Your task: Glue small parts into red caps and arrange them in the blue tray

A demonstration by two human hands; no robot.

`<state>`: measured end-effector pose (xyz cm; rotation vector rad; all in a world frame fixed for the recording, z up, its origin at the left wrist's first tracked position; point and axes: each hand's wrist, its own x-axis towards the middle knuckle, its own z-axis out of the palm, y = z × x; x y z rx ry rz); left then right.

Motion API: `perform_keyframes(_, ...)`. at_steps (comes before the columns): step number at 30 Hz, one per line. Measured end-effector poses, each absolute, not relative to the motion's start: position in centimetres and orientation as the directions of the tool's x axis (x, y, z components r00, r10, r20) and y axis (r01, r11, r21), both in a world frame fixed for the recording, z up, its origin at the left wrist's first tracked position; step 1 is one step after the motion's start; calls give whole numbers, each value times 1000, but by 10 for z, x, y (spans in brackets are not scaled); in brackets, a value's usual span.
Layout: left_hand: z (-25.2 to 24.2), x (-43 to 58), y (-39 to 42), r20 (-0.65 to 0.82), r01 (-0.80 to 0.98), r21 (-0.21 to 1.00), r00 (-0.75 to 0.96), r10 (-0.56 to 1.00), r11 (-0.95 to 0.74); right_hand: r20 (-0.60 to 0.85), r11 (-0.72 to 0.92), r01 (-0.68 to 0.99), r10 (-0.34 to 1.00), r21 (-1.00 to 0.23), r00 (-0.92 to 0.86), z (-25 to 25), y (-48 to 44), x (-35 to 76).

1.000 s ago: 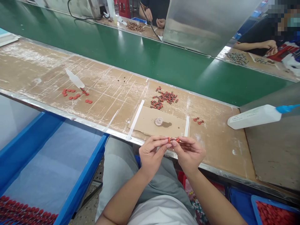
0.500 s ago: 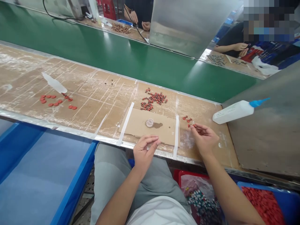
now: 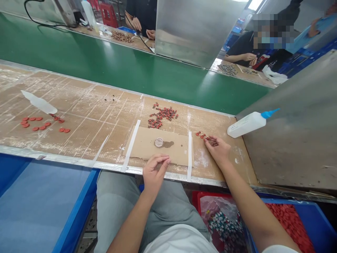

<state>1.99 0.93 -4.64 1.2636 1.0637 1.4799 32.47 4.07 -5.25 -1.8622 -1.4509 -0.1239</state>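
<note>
My left hand (image 3: 155,170) hangs loosely curled over the near edge of a cardboard sheet (image 3: 144,147), with nothing visible in it. My right hand (image 3: 217,149) rests on the wooden-looking bench top (image 3: 105,140), its fingertips at the end of a short row of small red parts (image 3: 202,135). Whether those fingers pinch a part, I cannot tell. A small clear cup (image 3: 158,142) stands on the cardboard. Farther back lies a loose heap of red-and-metal parts (image 3: 162,117). Red discs (image 3: 34,123) lie at the far left.
A white bottle with a blue nozzle (image 3: 246,124) lies at right, beside a metal panel (image 3: 289,140). Behind the bench runs a green conveyor belt (image 3: 131,77). Below are a blue bin (image 3: 39,203) and a blue tub of red discs (image 3: 289,225). Co-workers sit across the belt.
My hands have moved apart since they were together at the bench edge. The right hand now lies lower on the bench beside the red row, and the view has shifted.
</note>
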Motion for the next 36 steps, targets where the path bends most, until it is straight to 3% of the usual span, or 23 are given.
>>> perform_keyframes(8, -46, 20, 11, 253, -74, 963, -71, 965, -258, 426, -72, 751, 786, -657, 448, -46, 12, 319)
perform_keyframes(11, -43, 28, 10, 319, -25, 947, -21, 947, -320, 464, -85, 765, 750, -639, 471, -48, -39, 312)
perform_keyframes(16, -39, 64, -5, 461, 0, 878, 266, 846, -479, 641, -139, 884, 639, -447, 425, -57, -152, 336)
perform_keyframes(19, -42, 94, -15, 468, -11, 848, 482, 741, -529, 710, -340, 840, 451, -424, 541, -52, -205, 384)
perform_keyframes(22, -47, 127, -19, 467, -10, 795, 648, 602, -606, 620, -559, 686, 346, -467, 704, -35, -244, 451)
perform_keyframes(28, -55, 177, -18, 465, -15, 705, 765, 446, -709, 454, -687, 591, 404, -423, 794, 2, -287, 583)
perform_keyframes(36, -68, 178, -14, 397, 93, 656, 801, 448, -749, 202, -547, 747, 739, -377, 643, 8, -235, 655)
